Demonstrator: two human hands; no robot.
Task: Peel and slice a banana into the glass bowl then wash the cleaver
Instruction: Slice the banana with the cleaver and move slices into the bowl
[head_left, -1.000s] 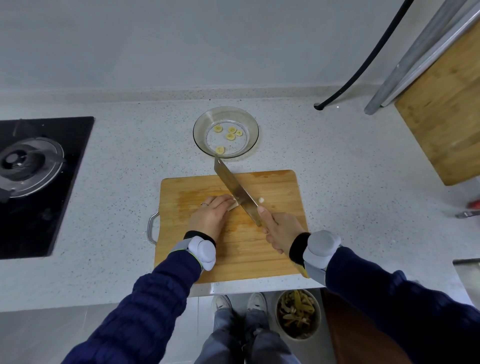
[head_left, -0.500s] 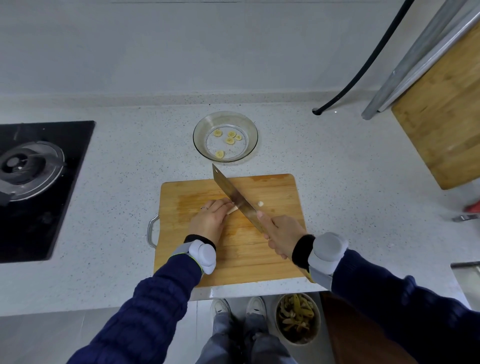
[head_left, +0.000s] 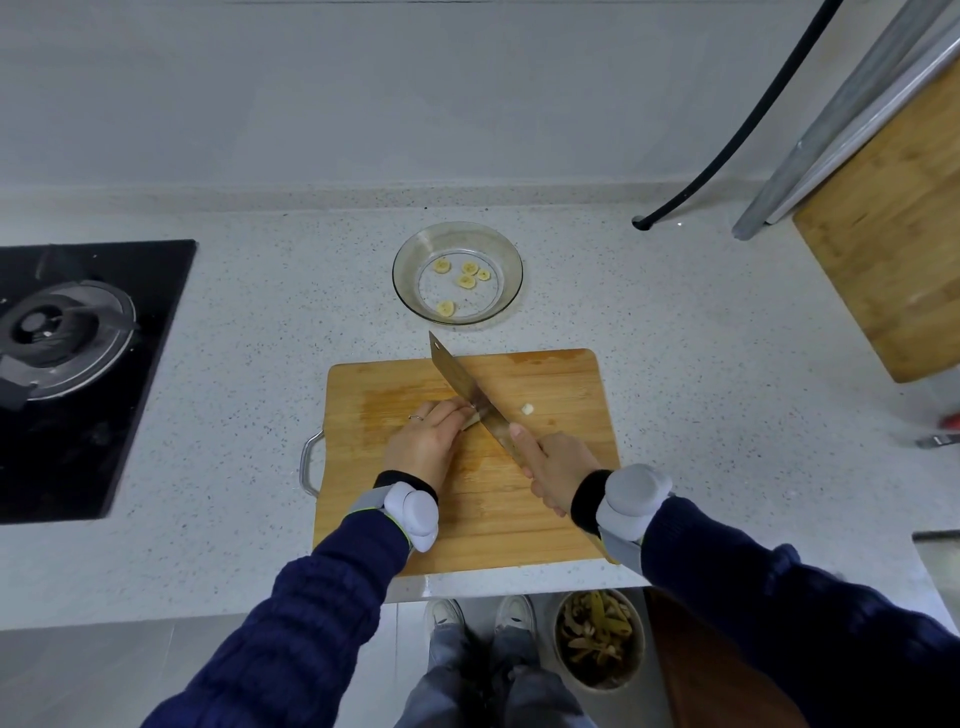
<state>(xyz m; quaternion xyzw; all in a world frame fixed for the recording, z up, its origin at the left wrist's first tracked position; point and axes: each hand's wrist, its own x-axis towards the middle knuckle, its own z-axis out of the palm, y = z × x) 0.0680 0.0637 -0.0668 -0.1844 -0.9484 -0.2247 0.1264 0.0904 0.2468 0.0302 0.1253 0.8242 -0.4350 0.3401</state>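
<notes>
The speckled white table (head_left: 701, 364) carries a wooden cutting board (head_left: 493, 530) at its front edge. A glass bowl (head_left: 405, 291) sits just behind the board, and a black hob (head_left: 130, 415) lies well to the board's left.

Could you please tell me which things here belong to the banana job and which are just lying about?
In use: cleaver, gripped by the right hand; banana piece under the left hand; cutting board; glass bowl holding slices.
Lying about: gas stove; black hose; wooden panel at right.

Head-worn view, steeply down over countertop (head_left: 675, 364)
</notes>
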